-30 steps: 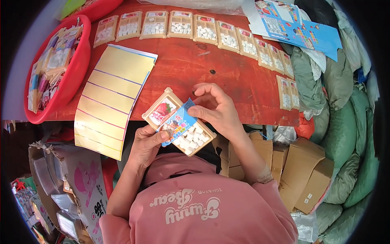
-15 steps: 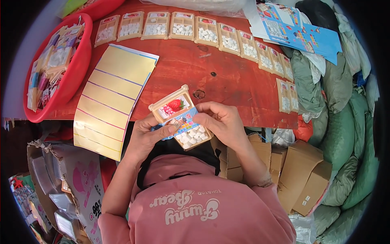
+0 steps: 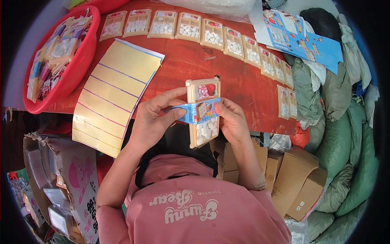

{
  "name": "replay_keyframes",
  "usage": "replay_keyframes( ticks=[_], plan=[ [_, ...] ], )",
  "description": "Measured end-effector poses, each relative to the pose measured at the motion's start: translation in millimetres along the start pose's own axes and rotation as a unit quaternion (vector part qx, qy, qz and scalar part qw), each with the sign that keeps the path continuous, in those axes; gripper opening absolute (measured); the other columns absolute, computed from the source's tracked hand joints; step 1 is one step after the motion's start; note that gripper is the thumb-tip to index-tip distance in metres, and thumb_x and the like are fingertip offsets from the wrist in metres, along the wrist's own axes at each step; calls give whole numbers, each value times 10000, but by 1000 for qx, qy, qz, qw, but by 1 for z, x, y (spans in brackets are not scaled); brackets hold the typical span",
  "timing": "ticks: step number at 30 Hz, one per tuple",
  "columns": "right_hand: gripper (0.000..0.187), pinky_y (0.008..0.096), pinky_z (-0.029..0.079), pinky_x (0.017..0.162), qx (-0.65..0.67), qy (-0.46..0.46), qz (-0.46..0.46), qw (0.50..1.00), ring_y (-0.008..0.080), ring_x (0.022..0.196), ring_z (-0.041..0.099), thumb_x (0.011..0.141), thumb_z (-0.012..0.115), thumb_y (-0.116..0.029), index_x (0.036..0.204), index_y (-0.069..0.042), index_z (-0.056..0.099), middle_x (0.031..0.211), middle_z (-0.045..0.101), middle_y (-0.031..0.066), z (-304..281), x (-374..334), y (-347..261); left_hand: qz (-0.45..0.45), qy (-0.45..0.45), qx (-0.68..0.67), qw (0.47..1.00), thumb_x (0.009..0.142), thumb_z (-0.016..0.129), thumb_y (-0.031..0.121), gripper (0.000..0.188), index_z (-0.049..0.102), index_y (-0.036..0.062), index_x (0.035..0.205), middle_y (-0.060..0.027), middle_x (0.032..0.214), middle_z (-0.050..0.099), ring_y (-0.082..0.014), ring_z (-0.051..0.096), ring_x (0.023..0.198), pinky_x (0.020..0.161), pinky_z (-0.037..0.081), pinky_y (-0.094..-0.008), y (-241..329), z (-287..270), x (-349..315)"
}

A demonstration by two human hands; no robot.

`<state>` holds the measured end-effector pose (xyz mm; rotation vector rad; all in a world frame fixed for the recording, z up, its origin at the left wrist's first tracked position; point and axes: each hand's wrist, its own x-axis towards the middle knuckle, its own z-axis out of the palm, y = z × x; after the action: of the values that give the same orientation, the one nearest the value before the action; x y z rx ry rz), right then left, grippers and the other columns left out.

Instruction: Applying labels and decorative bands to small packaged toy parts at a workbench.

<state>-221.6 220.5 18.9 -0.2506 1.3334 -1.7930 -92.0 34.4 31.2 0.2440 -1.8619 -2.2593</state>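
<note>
A small beige tray (image 3: pixel 192 139) stands nearly upright between my hands, with a strawberry picture card (image 3: pixel 206 91) in its upper compartment and white cube-like pieces (image 3: pixel 207 131) in the lower one. Around its middle lies a printed blue paper band (image 3: pixel 209 110). My left hand (image 3: pixel 151 116) pinches the band's left end, which sticks out from the tray's side, between thumb and fingers. On the other side, my right hand (image 3: pixel 235 124) grips the tray's right edge, its thumb pressing on the band. The fingers behind the tray are partly hidden.
Similar filled trays (image 3: pixel 189 30) line the far edge of the red table (image 3: pixel 170 61) in a curve. A yellow striped sheet (image 3: pixel 118 87) overhangs its front left edge. A red basin (image 3: pixel 91 49) of packed trays stands left, blue printed sheets (image 3: pixel 313 46) far right, cardboard boxes (image 3: pixel 296 175) below.
The tray has turned from a slant to nearly upright and moved slightly right. The band's left end now stands out from the tray, pinched by my left hand.
</note>
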Motion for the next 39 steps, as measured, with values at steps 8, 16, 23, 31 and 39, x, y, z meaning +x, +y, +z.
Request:
replay_keyframes(
  ticks=[8, 16, 23, 31, 39],
  plan=[
    [411, 317, 486, 846, 158, -123, -53, 978, 166, 940, 620, 865, 626, -292, 1117, 24, 554, 1039, 641, 89, -13, 1, 13, 17, 34, -132, 991, 777, 681, -34, 411, 576, 24, 1171, -68, 1039, 597, -90, 589, 876, 739, 510, -222, 9, 33, 7],
    [346, 269, 516, 675, 247, -13, -16, 969, 125, 775, 601, 822, 676, -250, 1064, -33, 558, 880, 593, 39, 2, -15, 33, 126, -7, -20, 992, 763, 706, -3, 374, 604, 34, 1121, -33, 844, 652, -53, 594, 798, 667, 494, -208, 16, 67, 0],
    [319, 244, 515, 611, 272, -126, -77, 951, 125, 757, 599, 841, 639, -336, 1002, -65, 592, 847, 586, 40, 4, -7, 37, 114, 1, -26, 993, 753, 716, 7, 478, 559, 66, 1201, -20, 804, 675, -46, 591, 735, 649, 488, -202, 11, 75, 2],
    [278, 278, 510, 599, 329, -123, -46, 935, 170, 699, 578, 854, 623, -315, 793, -45, 596, 741, 564, 55, 10, -7, 39, 65, 12, -59, 996, 686, 776, 31, 661, 485, 58, 1278, -15, 1052, 509, -49, 482, 690, 685, 439, -199, 18, 74, 3],
    [255, 290, 502, 508, 296, -132, -95, 941, 185, 617, 574, 849, 628, -282, 853, -34, 572, 692, 557, 77, 11, -3, 38, 36, 25, 51, 998, 611, 836, 149, 710, 528, 86, 1247, -17, 1034, 483, -65, 474, 797, 658, 458, -219, 0, 57, 14]
  ],
)
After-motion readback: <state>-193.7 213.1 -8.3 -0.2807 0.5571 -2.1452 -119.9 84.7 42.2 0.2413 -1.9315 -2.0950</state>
